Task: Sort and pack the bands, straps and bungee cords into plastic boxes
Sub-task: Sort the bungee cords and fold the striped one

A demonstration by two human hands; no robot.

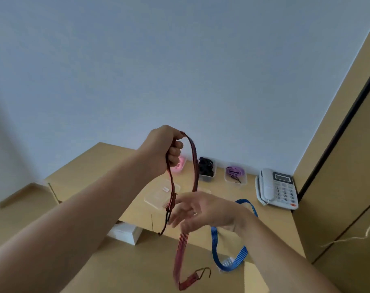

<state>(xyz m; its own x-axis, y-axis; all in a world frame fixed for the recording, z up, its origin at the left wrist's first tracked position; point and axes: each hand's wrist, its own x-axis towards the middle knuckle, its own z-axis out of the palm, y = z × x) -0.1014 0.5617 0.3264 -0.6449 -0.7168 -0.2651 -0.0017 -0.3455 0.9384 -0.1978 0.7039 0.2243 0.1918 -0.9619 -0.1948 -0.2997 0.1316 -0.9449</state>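
Folding red flat woven bungee cord (194, 161) into loops, mid-air above tan wooden desk (124, 267). Left hand (166, 150) raised, fingers curled tight round top bend of cord. Right hand (197, 210) lower, blurred, fingers spread and relaxed, cord running past palm, no clamp seen. Black end hook (205, 271) dangling low near desk. Empty clear plastic box (158, 196) behind hands, likely target. Blue flat bungee cord (234, 256) lying on desk, untouched. Advice: gather loose tail with right hand, match loop lengths, keep hook from snagging, then lower bundle into box.
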